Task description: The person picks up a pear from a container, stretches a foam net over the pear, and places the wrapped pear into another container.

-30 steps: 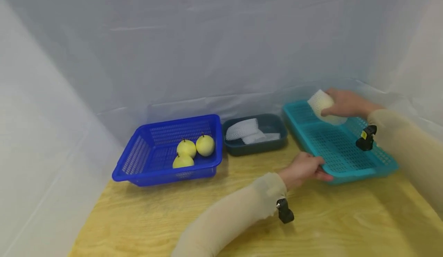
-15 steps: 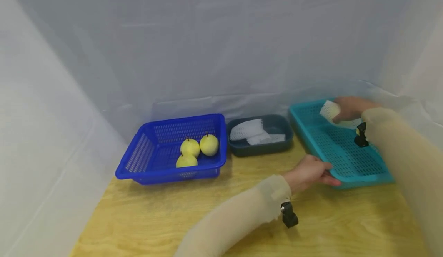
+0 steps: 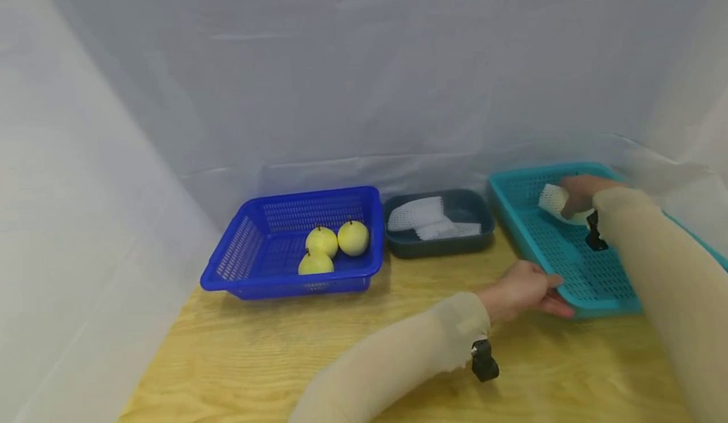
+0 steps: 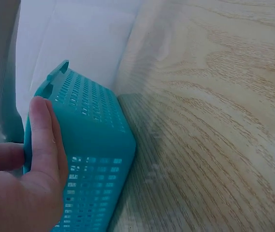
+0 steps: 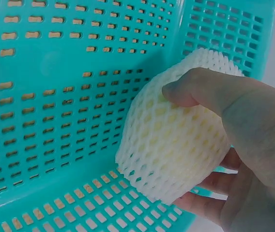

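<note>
My right hand (image 3: 581, 194) holds a yellow pear (image 5: 174, 140) wrapped in a white foam net, down inside the turquoise basket (image 3: 526, 246) at the right. In the right wrist view the thumb lies over the net, several fingers curl beneath, and the pear is right beside the basket's slotted wall. My left hand (image 3: 523, 291) pinches the same basket's rim at its near left corner; the left wrist view has the thumb inside the rim and straight fingers (image 4: 43, 137) along the outer wall.
A blue basket (image 3: 290, 282) with three bare yellow pears (image 3: 352, 238) stands at the left. Between the baskets is a dark green tray (image 3: 440, 246) holding several white foam nets (image 3: 418, 214). Pale sheeting (image 3: 370, 81) rises behind and beside the wooden table (image 3: 256, 360).
My right hand has lowered the netted pear from above the turquoise basket into its far part. The left hand keeps its grip on the rim. The head view has turned slightly left.
</note>
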A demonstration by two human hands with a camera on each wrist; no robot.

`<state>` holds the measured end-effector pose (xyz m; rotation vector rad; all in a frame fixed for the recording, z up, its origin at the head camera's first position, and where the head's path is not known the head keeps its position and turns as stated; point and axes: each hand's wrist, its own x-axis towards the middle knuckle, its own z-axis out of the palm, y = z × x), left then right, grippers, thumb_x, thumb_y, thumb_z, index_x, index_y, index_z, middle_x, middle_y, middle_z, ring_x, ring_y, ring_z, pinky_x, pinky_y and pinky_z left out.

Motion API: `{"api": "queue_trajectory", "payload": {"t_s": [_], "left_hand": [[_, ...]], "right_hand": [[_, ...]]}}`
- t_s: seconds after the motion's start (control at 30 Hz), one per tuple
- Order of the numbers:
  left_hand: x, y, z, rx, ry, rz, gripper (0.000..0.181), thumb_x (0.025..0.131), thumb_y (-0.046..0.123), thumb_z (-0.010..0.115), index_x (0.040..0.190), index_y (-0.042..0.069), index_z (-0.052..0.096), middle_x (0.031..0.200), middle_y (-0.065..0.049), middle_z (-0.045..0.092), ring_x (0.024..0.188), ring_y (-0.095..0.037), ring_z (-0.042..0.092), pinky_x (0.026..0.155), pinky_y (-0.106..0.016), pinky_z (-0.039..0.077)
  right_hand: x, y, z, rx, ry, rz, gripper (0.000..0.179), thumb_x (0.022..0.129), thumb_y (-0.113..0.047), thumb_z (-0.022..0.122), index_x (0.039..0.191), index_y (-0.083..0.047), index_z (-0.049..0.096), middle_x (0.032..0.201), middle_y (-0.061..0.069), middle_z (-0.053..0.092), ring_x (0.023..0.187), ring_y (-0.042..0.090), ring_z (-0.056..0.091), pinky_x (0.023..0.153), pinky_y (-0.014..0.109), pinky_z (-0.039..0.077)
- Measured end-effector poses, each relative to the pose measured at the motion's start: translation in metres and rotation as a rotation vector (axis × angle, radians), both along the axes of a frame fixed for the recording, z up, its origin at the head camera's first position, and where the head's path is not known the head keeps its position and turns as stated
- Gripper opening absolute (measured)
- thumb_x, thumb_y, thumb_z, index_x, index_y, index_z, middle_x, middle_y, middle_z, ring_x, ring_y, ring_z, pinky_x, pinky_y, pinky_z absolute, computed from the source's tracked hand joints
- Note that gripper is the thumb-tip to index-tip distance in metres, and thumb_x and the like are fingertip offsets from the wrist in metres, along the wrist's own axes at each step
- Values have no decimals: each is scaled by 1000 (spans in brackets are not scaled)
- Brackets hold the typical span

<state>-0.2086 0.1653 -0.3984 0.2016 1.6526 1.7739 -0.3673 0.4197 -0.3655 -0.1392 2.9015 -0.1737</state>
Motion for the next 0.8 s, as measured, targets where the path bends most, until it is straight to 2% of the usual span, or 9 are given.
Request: {"api": "queue_trajectory", "payload": {"t_s": [0.17, 0.3, 0.47, 0.6, 0.8], "left_hand": [[3, 1, -1, -8, 6, -6, 20, 102, 11, 57, 89, -2, 66, 78, -26, 69, 98, -49, 68, 83, -47, 59], [2, 0, -1, 7, -4, 1, 19, 101, 10, 58, 87, -1, 63, 74, -22, 68, 98, -51, 67, 83, -49, 58], [-1, -1, 0, 0, -3, 12, 18, 101, 10, 58, 88, -1, 63, 74, -20, 67, 98, -50, 68, 82, -48, 59], [-5, -3, 0, -3, 0, 14, 18, 101, 10, 58, 88, -1, 63, 74, -19, 67, 97, -50, 68, 82, -48, 59], [-10, -5, 0, -12, 6, 11, 18, 102, 10, 58, 88, -1, 63, 74, -20, 67, 98, -50, 68, 86, -51, 57]], "right_hand": [[6, 4, -8, -31, -25, -4, 84, 85, -17, 77, 147, 14, 28, 137, 46, 38, 119, 64, 43, 83, 67, 46], [10, 3, -8, -56, -45, -13, 89, 86, -17, 76, 149, 15, 21, 136, 48, 37, 116, 63, 44, 81, 66, 46], [11, 0, -5, -64, -33, -5, 99, 84, -26, 80, 152, 12, 19, 144, 48, 27, 124, 66, 37, 89, 72, 42], [9, -3, -7, -75, -54, 0, 103, 82, -31, 82, 152, 12, 20, 148, 47, 23, 130, 66, 30, 96, 74, 38], [10, -8, -11, -94, -61, -8, 109, 79, -38, 84, 152, 13, 20, 149, 46, 24, 131, 65, 30, 96, 74, 38]]}}
